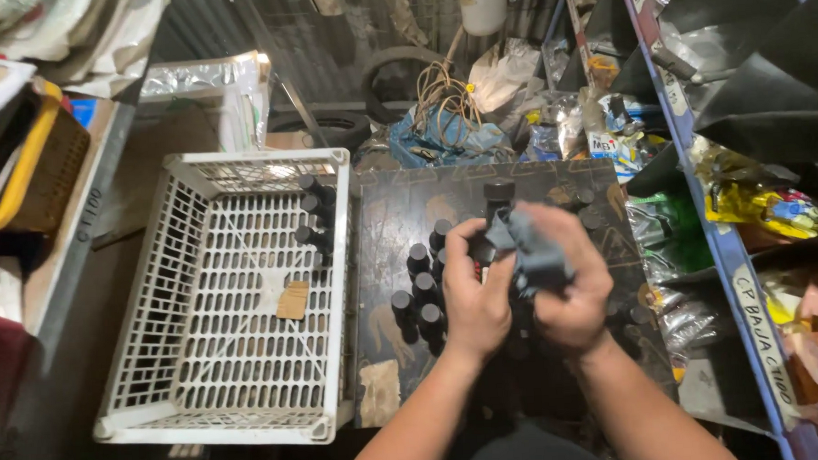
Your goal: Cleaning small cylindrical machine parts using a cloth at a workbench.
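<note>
My left hand (pixel 471 292) grips a small black cylindrical bottle (pixel 498 198) whose cap sticks up above my fingers. My right hand (pixel 568 283) holds a grey cloth (pixel 534 252) pressed against that bottle's side. Both hands hover over a dark worn board (pixel 391 231). On the board stand several more black bottles (pixel 420 275), left of and below my hands. A white plastic crate (pixel 228 302) lies to the left, with a few black bottles (pixel 312 211) in its far right corner.
A scrap of cardboard (pixel 292 299) lies on the crate floor. A blue shelf rail (pixel 722 244) with packaged goods runs down the right. Bags, a wire coil (pixel 440 95) and a white bucket (pixel 484 6) crowd the far side. Stacked papers sit at the left.
</note>
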